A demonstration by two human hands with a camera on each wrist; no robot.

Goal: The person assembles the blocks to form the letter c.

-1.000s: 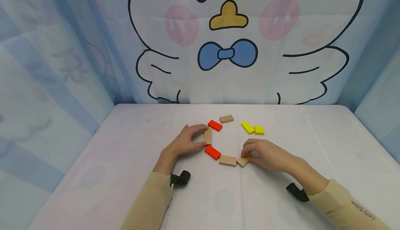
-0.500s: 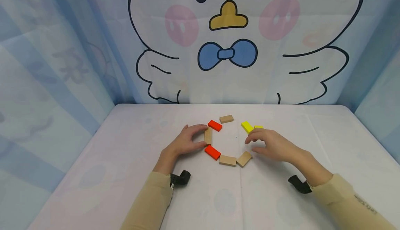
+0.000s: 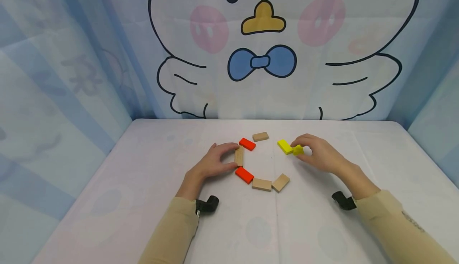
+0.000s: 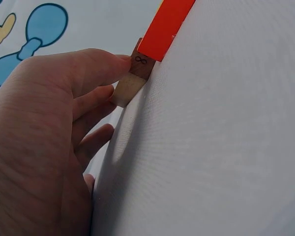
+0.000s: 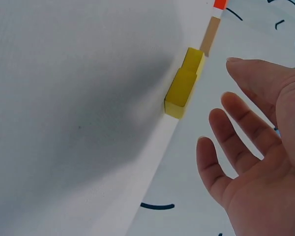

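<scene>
In the head view, my left hand (image 3: 215,160) pinches a plain wooden block (image 3: 238,156) by its ends, thumb at the near end and a finger at the far end. The left wrist view shows a dark mark on the end of this wooden block (image 4: 140,60), by the thumb tip. A red block (image 3: 244,175) meets its near end, and another red block (image 3: 247,144) its far end. My right hand (image 3: 319,152) hovers over a yellow block (image 3: 297,150), which it partly hides. In the right wrist view, the fingers (image 5: 217,172) are spread apart, off the yellow blocks (image 5: 181,88).
Two wooden blocks, one flat (image 3: 261,184) and one slanted (image 3: 281,182), continue the curve at the front. A wooden block (image 3: 260,136) lies at the back, and a second yellow block (image 3: 285,146) beside the first. A printed curtain (image 3: 261,92) stands behind the table (image 3: 161,136).
My right hand has let go of the slanted wooden block at the front and moved back to the yellow blocks. The left hand has stayed on its wooden block.
</scene>
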